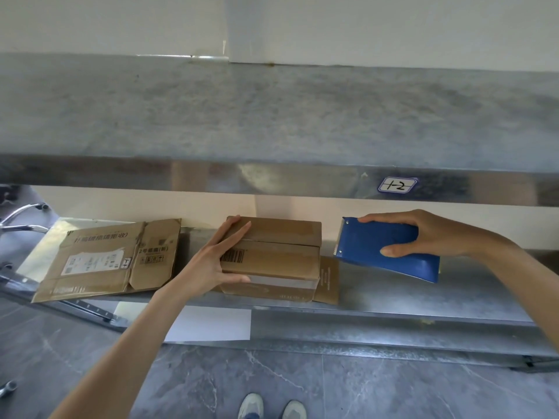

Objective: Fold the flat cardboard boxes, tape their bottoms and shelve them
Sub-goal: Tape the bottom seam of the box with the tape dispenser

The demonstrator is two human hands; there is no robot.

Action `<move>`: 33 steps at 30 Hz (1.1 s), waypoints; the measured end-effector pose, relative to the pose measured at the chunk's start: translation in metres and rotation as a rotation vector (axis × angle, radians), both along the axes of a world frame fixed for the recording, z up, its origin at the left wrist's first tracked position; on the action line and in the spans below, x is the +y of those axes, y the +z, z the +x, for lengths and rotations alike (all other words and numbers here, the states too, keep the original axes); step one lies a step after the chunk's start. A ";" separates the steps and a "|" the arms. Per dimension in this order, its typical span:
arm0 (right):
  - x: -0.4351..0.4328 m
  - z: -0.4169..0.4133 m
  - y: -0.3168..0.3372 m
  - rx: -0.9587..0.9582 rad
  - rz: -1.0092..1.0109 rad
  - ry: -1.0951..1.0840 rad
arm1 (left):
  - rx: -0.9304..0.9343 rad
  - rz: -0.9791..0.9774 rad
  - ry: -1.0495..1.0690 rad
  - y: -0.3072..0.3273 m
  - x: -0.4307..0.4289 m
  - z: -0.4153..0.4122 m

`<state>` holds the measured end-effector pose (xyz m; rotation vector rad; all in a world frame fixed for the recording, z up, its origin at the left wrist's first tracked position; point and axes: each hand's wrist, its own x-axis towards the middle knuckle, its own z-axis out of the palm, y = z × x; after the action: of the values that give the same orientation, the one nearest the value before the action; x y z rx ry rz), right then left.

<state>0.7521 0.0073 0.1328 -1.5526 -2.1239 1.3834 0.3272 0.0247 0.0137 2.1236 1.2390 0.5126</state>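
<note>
A folded brown cardboard box (278, 255) stands on the metal shelf (393, 294), its top flaps closed and a barcode on its left side. My left hand (219, 258) grips the box's left end, fingers over the top and thumb under the front. To the right, my right hand (423, 234) holds a blue tape dispenser (384, 249) just above the shelf, its toothed blade pointing toward the box. A flat cardboard box (112, 258) with a white label lies on the shelf to the left. A flat cardboard piece (328, 279) sticks out from under the folded box.
An upper steel shelf (272, 116) with a "1-2" sticker (397, 186) overhangs the work level. Metal rods (21, 216) stick out at far left. A white sheet (211, 325) lies below the shelf. My shoes (272, 406) stand on the grey tiled floor.
</note>
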 end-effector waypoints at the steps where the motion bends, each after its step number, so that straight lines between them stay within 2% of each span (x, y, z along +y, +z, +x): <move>1: -0.001 0.003 0.000 0.001 0.000 -0.005 | -0.005 0.000 0.003 0.000 0.000 0.000; 22: -0.002 -0.017 -0.018 -0.136 -0.007 -0.058 | -0.067 0.014 0.013 -0.007 0.002 -0.001; 33: -0.004 -0.044 -0.028 -0.227 0.202 -0.048 | -0.067 0.023 -0.003 -0.005 0.001 0.002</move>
<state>0.7082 0.0034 0.1049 -1.7344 -2.2538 0.9827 0.3290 0.0255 0.0091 2.1095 1.1979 0.5946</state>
